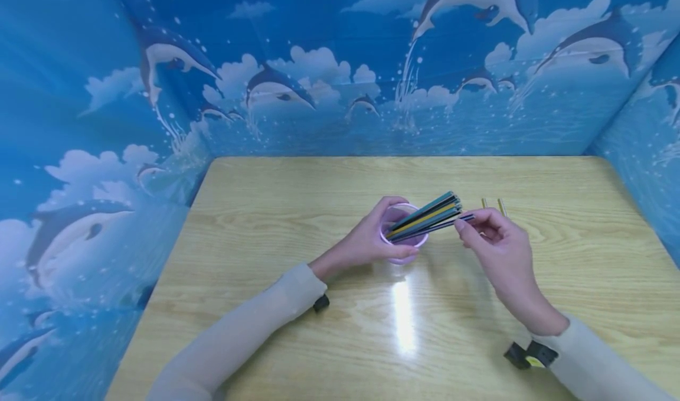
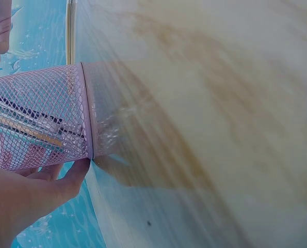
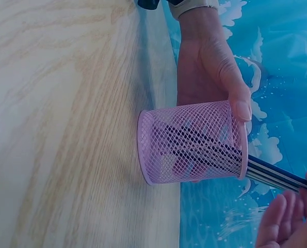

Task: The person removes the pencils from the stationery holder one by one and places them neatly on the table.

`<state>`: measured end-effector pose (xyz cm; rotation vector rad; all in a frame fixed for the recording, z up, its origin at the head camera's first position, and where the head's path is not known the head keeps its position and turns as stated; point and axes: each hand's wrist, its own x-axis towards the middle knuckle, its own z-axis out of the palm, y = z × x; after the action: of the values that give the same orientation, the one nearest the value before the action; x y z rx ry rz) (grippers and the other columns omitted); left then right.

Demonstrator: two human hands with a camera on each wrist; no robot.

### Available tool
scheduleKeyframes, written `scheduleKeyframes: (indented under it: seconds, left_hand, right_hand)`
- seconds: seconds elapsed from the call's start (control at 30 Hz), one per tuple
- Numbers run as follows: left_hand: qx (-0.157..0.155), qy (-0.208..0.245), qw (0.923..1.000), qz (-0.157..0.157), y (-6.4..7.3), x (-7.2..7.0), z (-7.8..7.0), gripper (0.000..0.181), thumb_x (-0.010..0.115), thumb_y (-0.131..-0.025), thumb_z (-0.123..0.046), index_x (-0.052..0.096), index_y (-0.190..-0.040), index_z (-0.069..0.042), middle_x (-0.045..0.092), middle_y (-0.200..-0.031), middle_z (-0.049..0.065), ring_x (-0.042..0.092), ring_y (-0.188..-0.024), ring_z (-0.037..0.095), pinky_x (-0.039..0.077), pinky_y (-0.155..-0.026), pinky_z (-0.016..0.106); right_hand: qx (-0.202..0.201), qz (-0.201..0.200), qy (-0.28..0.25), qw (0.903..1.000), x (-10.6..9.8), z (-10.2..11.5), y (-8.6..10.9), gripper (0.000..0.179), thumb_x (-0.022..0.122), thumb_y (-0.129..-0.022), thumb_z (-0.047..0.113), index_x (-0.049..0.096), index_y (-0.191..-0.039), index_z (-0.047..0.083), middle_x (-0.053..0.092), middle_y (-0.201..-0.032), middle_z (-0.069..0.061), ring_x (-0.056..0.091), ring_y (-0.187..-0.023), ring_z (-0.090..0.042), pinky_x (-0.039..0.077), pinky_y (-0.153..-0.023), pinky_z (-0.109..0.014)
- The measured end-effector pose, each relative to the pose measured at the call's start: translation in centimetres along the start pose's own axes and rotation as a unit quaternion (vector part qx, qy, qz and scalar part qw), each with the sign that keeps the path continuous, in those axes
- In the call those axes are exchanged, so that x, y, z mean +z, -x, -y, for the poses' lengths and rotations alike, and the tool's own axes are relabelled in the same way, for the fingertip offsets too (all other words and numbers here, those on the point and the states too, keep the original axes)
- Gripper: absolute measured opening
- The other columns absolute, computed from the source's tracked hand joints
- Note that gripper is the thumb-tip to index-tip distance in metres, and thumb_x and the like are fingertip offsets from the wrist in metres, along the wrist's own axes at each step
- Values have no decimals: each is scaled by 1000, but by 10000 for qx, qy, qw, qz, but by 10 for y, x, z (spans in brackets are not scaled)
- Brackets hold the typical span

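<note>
A pink mesh pencil cup (image 3: 194,150) is held in my left hand (image 1: 366,238), which wraps round its side with the thumb near the rim. In the right wrist view, the cup's base is close to the tabletop. A bunch of pencils (image 1: 425,217), teal, yellow and black, leans out of the cup toward the right. Thumb and fingertips of my right hand (image 1: 504,244) pinch the end of a black pencil (image 1: 446,225) at the near side of the bunch. Its lower end is inside the cup, seen through the mesh.
Two yellowish pencils (image 1: 502,207) lie on the wooden table (image 1: 276,200) behind my right hand, partly hidden by it. Blue dolphin-print cloth (image 1: 319,129) stands along the back and sides. Small black devices (image 1: 531,354) are worn at both wrists.
</note>
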<state>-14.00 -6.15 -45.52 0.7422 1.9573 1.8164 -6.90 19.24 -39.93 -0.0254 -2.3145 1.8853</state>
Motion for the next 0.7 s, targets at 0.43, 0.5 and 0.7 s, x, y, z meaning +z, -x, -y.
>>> scheduleKeyframes:
  seconds: [0.43,0.5,0.7]
  left_hand:
    - [-32,-197,9998,-5,-1,0,-2,87,92,-89,-6,40,-158,-20,64,-145,1,64,-129,17,54,-107,35]
    - [-50,-198,9998,-18,-1,-1,-1,87,92,-89,-7,41,-157,-23,64,-144,1,63,-130,16,54,-107,35]
    - [-60,-295,9995,-36,0,-1,-2,87,93,-89,-8,42,-157,-25,64,-144,1,63,-130,16,54,-107,35]
  right_hand:
    - [-1611,-680,-2580,9502,-6,12,-2,17,65,-100,-19,60,-114,-25,71,-106,-24,75,-95,-28,63,-86,-30]
    - [-1834,-723,-2997,9334,-5,13,-4,18,63,-100,-21,57,-116,-27,71,-106,-28,75,-96,-32,64,-87,-33]
    - [-2062,-721,-3638,9055,-6,19,-6,20,56,-99,-26,52,-119,-31,69,-104,-34,75,-97,-39,64,-90,-41]
